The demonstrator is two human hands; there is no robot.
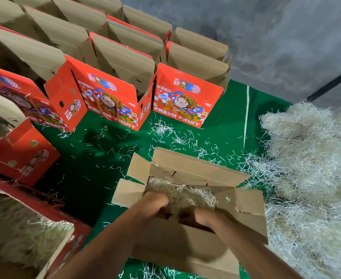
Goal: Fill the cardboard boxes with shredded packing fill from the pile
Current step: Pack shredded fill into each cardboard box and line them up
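An open cardboard box (187, 170) stands on the green floor right below me, flaps spread. A wad of pale shredded fill (183, 195) lies inside it. Both my hands are down in the box: my left hand (157, 202) and my right hand (197, 217) press on the near side of the fill, and their fingers are buried in the shreds. The big pile of shredded fill (310, 168) heaps up along the right side.
Rows of open red "Fresh Fruit" boxes (179, 97) stand at the back and left. A box holding fill (24, 228) is at lower left. Loose shreds litter the green mat (97, 158). A grey wall rises behind.
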